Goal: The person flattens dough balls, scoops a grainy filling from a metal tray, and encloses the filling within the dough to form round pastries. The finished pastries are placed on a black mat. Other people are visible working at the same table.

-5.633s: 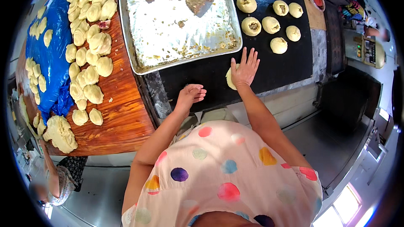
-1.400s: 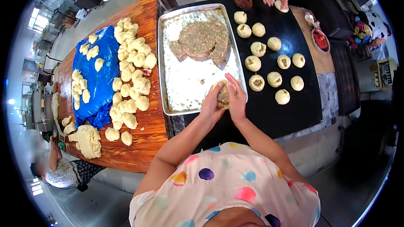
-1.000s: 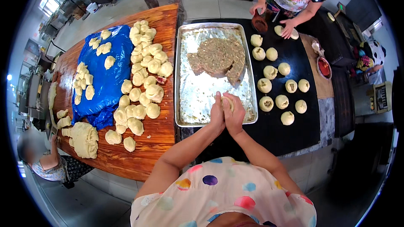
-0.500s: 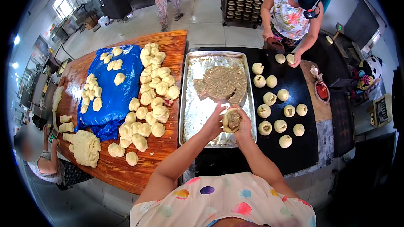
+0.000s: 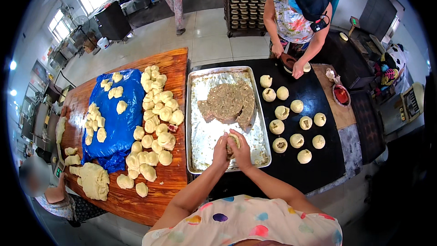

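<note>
filling in tray — dough pieces left, buns right

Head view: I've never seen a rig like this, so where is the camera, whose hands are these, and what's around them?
There is no machine here, just a person's two bare hands. The picture comes from a wide fisheye camera worn on that person's head and looking down, so straight edges bend.

The left hand and right hand cup a filled dough piece above a metal tray, which bears a brown filling mound. To the right, dough balls sit on a black worktop. To the left, dough pieces and blue plastic sheeting lie on a wooden table.
</note>
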`<action>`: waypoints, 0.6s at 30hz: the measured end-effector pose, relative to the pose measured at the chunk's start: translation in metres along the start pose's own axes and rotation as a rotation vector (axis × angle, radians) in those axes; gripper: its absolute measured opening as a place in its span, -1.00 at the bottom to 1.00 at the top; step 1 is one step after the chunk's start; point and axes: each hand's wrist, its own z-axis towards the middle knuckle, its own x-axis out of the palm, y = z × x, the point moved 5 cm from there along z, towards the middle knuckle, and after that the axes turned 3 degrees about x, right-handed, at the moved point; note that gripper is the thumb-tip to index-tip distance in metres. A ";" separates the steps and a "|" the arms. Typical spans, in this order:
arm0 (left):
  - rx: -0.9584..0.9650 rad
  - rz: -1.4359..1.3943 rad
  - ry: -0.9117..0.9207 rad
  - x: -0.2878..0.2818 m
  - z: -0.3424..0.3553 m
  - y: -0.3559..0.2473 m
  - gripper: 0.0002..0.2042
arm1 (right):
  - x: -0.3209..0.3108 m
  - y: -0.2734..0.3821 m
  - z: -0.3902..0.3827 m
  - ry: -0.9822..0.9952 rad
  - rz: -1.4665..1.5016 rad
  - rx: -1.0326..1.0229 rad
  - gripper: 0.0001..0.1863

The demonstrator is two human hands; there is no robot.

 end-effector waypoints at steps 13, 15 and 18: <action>0.028 0.443 0.116 0.007 0.008 -0.012 -0.30 | -0.001 0.019 -0.002 -0.127 -0.146 -0.139 -0.71; -0.111 -0.106 0.169 0.033 -0.009 -0.028 -0.28 | -0.015 0.005 0.008 -0.211 0.160 0.116 -0.70; -0.012 -0.236 0.203 0.018 0.002 -0.006 -0.46 | 0.013 0.019 0.002 -0.227 0.142 -0.077 -0.78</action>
